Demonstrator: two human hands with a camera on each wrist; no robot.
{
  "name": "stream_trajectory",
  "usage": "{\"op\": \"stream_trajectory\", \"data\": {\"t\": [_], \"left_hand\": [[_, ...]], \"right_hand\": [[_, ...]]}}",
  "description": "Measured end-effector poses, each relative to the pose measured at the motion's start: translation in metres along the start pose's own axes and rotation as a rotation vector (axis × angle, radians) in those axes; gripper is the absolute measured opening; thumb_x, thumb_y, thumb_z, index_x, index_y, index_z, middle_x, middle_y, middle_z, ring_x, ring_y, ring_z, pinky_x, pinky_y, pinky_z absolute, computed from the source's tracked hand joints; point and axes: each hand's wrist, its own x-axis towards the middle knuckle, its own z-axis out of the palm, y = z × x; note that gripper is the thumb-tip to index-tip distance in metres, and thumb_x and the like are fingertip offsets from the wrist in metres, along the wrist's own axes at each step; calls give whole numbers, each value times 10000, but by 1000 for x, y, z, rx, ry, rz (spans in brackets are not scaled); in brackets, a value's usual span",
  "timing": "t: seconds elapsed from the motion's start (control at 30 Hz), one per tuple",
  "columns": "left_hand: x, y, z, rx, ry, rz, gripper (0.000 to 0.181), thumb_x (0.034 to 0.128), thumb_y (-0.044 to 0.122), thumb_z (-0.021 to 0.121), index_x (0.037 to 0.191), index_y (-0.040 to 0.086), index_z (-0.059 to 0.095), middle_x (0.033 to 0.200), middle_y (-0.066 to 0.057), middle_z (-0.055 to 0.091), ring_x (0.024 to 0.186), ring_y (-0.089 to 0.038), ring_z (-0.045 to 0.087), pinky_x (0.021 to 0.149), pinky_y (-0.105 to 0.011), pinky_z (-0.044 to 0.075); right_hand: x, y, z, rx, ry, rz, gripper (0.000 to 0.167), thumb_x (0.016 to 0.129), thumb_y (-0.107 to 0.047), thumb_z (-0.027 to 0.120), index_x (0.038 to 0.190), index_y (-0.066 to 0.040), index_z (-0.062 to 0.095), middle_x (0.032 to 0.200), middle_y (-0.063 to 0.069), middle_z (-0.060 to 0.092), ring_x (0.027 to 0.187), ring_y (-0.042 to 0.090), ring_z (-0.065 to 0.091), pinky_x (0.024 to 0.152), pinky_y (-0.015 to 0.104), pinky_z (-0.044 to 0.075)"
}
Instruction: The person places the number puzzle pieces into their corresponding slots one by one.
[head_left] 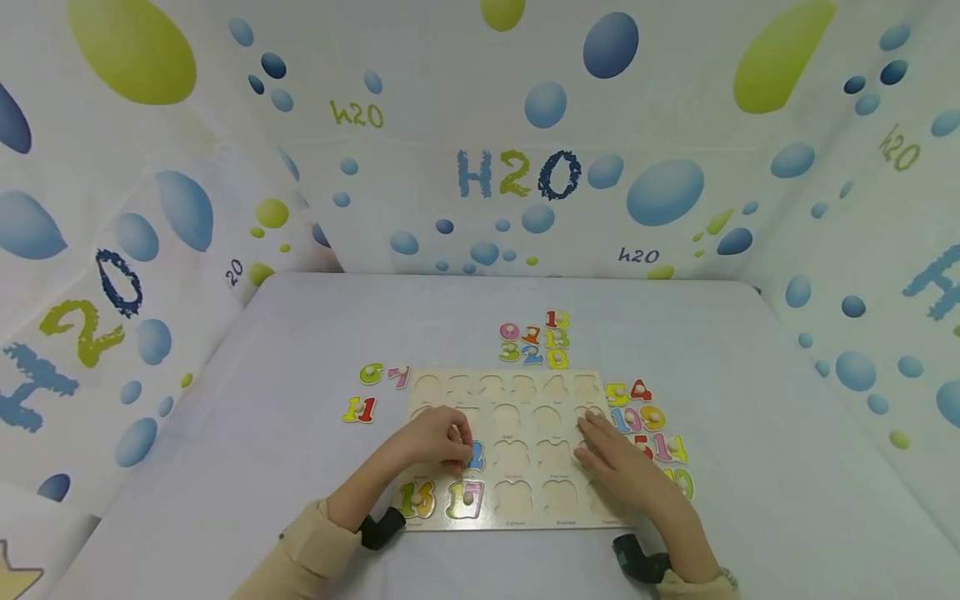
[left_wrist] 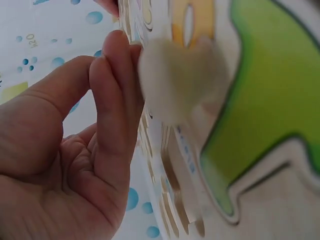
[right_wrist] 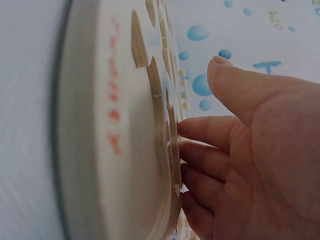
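Observation:
My left hand (head_left: 438,437) is over the left part of a wooden number board (head_left: 487,521), thumb and fingers together at the blue 2 of the number 12 piece (head_left: 476,456); the rest of that piece is hidden. The left wrist view has those fingers (left_wrist: 117,75) close to the board, beyond a blurred knob (left_wrist: 172,82) on a nearer piece. Toward the board's right side, my right hand (head_left: 618,462) lies with extended fingers on the board. The right wrist view shows its fingertips (right_wrist: 190,127) at the board's surface, thumb raised.
Pieces 16 (head_left: 417,500) and 17 (head_left: 466,500) sit in the bottom row. Loose pieces 6 (head_left: 371,374), 7 (head_left: 399,377) and 11 (head_left: 359,410) lie left of the board. Several more lie behind it, around a yellow 0 (head_left: 557,359), and at its right, near a red 4 (head_left: 641,390).

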Motion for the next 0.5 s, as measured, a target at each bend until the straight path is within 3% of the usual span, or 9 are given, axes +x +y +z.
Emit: {"op": "stream_trajectory", "data": {"t": [0.17,0.3,0.37,0.5], "left_hand": [[0,1,-1,19,-35,22,60,821,50,669,806,68,614,573,9,616,529,-127,614,602,-258,440],[-6,2,-15,14,-89,51,85,873,91,651,941,45,627,629,-8,634,579,-149,627,624,-277,486],[-11,0,-29,10,-62,32,132,891,99,637,1000,28,616,657,-29,635,605,-173,633,616,-298,497],[-21,-14,-64,78,98,-12,158,898,83,622,1029,-3,601,673,-42,604,609,-183,617,583,-301,483]], "right_hand": [[-1,0,-1,4,3,-2,566,971,-331,505,1400,20,391,1469,207,283,1349,363,222,1039,534,230],[-1,1,0,3,2,-5,564,970,-331,508,1400,16,393,1470,203,285,1351,357,222,1039,531,233],[-1,1,0,4,2,-5,570,969,-342,506,1403,10,392,1471,199,286,1351,356,224,1038,532,234],[0,2,0,-15,-1,-3,579,964,-351,511,1406,3,391,1474,197,283,1350,356,227,1037,531,237]]}}
